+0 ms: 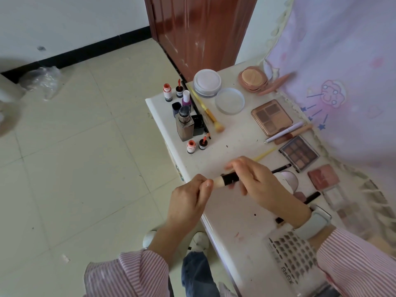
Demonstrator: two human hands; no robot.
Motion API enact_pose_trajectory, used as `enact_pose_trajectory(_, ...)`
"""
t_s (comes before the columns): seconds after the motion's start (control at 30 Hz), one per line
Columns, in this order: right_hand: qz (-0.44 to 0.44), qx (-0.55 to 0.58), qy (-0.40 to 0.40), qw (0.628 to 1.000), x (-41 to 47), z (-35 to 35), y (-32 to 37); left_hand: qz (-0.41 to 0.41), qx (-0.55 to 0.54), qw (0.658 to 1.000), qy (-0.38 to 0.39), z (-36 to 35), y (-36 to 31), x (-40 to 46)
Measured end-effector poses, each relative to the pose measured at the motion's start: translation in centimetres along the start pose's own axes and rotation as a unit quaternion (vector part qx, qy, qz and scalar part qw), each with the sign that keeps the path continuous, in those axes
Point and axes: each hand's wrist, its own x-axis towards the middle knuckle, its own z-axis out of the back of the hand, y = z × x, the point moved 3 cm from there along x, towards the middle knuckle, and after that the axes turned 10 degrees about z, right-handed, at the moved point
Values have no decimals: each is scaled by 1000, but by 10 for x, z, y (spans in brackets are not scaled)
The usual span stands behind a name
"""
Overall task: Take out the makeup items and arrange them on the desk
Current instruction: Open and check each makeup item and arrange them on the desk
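Both hands hold a short black-ferruled brush with pale bristles [227,180] above the white desk [233,213]: right hand [260,182] grips the ferrule, left hand [190,195] pinches the bristles. Placement pending; next move probably calls for a free spot beside the nine-pan brown eyeshadow palette [299,154].

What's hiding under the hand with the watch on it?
Under the right hand peek a round pale pink case and thin black brush handles. Its fingers hold a short black brush. The rest is covered.
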Motion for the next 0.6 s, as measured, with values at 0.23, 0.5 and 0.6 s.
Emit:
enact_pose_trajectory(0.23, 31, 21, 51, 998, -4, -4, 4, -28, -14, 999, -28, 6, -1, 1)
enact_pose_trajectory(0.5, 78, -50, 81, 992, -4, -4, 8, -45, 13, 999, -15, 9, 3, 0)
enact_pose_trajectory(0.6, 109, -200, 133, 964, 0, -3, 5, -52, 23, 998, 6, 9, 2, -1)
